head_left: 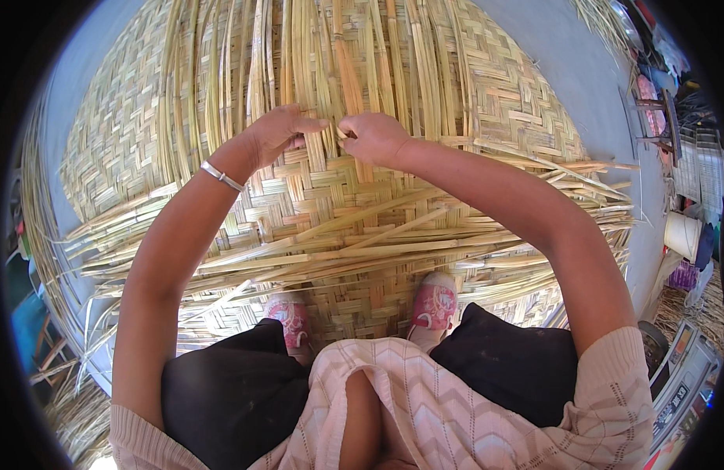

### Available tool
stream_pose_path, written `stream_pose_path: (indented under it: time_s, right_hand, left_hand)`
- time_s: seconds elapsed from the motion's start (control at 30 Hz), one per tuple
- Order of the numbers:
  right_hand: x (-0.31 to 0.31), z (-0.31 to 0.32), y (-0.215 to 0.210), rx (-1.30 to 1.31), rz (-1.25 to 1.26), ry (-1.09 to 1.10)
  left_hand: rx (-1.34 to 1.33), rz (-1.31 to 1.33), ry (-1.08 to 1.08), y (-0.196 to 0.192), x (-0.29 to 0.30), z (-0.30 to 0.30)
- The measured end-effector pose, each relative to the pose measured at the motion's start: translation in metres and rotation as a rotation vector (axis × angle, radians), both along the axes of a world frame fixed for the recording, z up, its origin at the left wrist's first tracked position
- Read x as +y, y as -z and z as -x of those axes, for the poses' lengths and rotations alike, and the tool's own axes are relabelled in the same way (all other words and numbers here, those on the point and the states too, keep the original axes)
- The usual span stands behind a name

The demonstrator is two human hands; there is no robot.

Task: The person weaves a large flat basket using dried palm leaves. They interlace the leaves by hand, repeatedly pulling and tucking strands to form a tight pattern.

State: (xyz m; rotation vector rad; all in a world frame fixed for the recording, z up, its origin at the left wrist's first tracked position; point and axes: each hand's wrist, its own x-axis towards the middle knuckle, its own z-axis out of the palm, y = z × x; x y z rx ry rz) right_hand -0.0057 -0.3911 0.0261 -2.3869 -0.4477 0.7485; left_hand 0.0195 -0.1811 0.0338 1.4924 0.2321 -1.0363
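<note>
Before me spreads a woven mat [299, 207] of flat, pale yellow-green reed strips. Long loose reed strips [346, 59] run away from me across its far half. My left hand [282, 135], with a silver bangle [222, 175] on its wrist, is over the weave with the thumb stretched right, apart from the curled fingers; nothing shows in its grasp. Close by on the right, my right hand [375, 139] is closed, thumb and forefinger pinching a reed strip at the weave's edge. Its other fingers are tucked under and partly hidden.
Crosswise strips [354, 254] lie over the mat's near part, between my hands and my pink shoes [435, 301]. Further reeds [45, 188] lie along the left. At the right stand a wooden stool [658, 110], a pale bucket [681, 235] and a grey boxy device [685, 384].
</note>
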Motion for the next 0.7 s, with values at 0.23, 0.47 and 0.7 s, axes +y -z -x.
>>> stream_pose_path:
  time_s: [0.23, 0.47, 0.7]
  right_hand:
    - [-0.005, -0.02, -0.001, 0.121, -0.016, -0.239]
    - [0.0, -0.035, 0.009, 0.152, 0.059, -0.398]
    - [0.007, -0.041, 0.017, 0.216, 0.091, -0.415]
  left_hand:
    - [-0.046, 0.104, -0.016, 0.003, 0.008, 0.008]
    - [-0.264, -0.236, 0.039, -0.012, 0.002, 0.019]
    - [-0.424, -0.406, 0.13, -0.023, -0.002, 0.026]
